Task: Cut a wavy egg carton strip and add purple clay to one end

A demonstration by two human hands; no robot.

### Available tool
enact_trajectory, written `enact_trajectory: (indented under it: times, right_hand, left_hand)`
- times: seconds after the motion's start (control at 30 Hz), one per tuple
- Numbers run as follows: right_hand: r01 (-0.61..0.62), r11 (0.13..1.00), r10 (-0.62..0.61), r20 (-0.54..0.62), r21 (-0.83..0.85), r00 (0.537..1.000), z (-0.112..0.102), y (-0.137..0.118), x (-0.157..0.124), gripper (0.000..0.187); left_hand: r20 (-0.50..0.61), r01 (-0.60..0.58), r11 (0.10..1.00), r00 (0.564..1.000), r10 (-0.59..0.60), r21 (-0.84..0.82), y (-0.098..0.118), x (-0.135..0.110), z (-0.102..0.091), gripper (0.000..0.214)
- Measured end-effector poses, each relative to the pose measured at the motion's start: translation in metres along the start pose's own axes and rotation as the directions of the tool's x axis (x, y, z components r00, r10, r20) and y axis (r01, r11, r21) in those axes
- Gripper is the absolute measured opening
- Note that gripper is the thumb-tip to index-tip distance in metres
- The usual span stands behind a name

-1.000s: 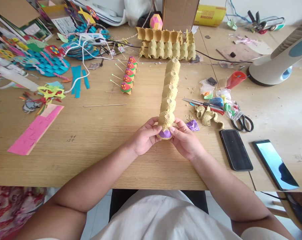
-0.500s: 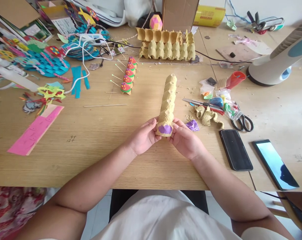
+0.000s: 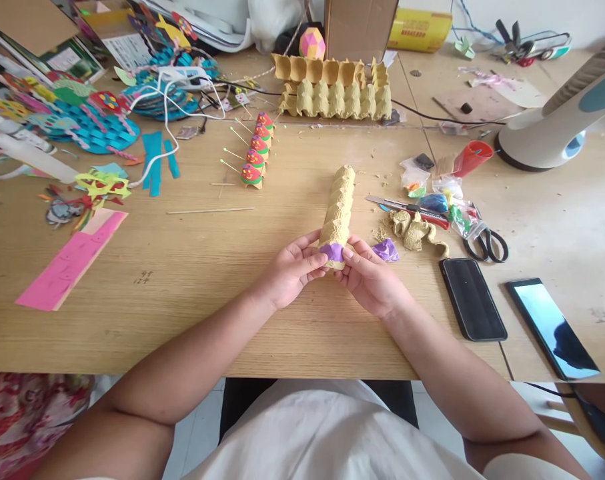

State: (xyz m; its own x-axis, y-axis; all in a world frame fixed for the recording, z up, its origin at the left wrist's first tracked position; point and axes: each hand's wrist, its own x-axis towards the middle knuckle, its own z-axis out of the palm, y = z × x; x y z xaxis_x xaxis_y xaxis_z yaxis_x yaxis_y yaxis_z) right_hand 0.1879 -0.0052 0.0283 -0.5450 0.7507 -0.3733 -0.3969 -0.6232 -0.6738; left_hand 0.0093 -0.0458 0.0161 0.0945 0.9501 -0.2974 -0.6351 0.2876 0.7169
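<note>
Holding a cut egg-carton strip [image 3: 339, 203] w/ both hands at its near end, low over the wooden table [image 3: 182, 300]. The left hand [image 3: 289, 270] grasps the strip's left side, thumb on top, fingers curled under. The right hand [image 3: 369, 280] grasps the right side, thumb + forefinger pinched at the edge of a purple lump [image 3: 332, 251] that sits on the strip's nearest cup, btwn the two thumbs. The strip runs straight away from the hands, far end leaning a bit right; can't tell if that end touches the table.

Just right of the right hand, by its knuckles: a loose purple piece [image 3: 385, 250]. Beyond that, carton scraps [image 3: 415, 230] + crumbs, then a utility knife [image 3: 407, 210] further off. Scissors [image 3: 487, 243] lie well right of the right hand. A black phone [image 3: 472, 300] lies face down near the right wrist's outer side, w/ a second phone [image 3: 552, 330], screen up, further right.

Ahead of the left hand, far side: a painted caterpillar [image 3: 256, 150] w/ pins sticking out. A thin skewer [image 3: 209, 211] lies btwn it and the left hand, to the left. A pink paper strip [image 3: 72, 257] is well left of the left forearm. Far ahead of both hands stands an open egg carton [image 3: 332, 90].
</note>
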Motion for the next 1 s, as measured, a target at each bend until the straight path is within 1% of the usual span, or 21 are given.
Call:
enact_trajectory:
  times: [0.3,0.37,0.47,0.53,0.67,0.83,1.0]
  right_hand:
    - [0.017,1.0,-0.017,-0.014,-0.006,1.0,0.0012,0.0003,-0.0008,0.046]
    - [0.016,1.0,-0.016,-0.017,0.002,1.0,0.0018,-0.0003,-0.0011,0.045]
    - [0.024,0.999,-0.024,0.011,0.023,1.0,0.0039,-0.0025,-0.0028,0.043]
    - [0.027,0.999,-0.028,0.027,0.027,0.999,0.0058,-0.0038,-0.0045,0.046]
    - [0.043,0.999,-0.042,0.025,-0.029,0.999,0.0085,-0.002,-0.0063,0.059]
    - [0.103,0.994,-0.102,0.012,-0.047,0.995,0.0075,0.0039,-0.0047,0.057]
    - [0.134,0.988,-0.134,0.003,-0.071,0.991,0.0077,0.0036,-0.0045,0.058]
  left_hand:
    - [-0.032,-0.024,0.998,0.999,0.025,0.053,-0.0009,-0.0011,0.0013,0.063]
    - [-0.018,-0.035,0.998,0.999,0.036,0.044,-0.0009,-0.0012,0.0015,0.062]
    - [-0.003,-0.045,0.999,0.999,0.045,0.004,-0.0008,-0.0009,0.0015,0.059]
    - [0.0,-0.039,0.999,0.999,0.039,-0.021,-0.001,-0.0008,0.0018,0.058]
    - [0.0,-0.024,0.999,1.0,0.024,-0.027,-0.0028,-0.0013,0.0047,0.059]
    - [0.044,-0.008,1.0,0.999,0.009,-0.022,-0.0042,-0.0028,0.0076,0.054]
    - [0.088,0.022,0.999,0.996,-0.019,-0.03,-0.0025,-0.0037,0.0056,0.055]
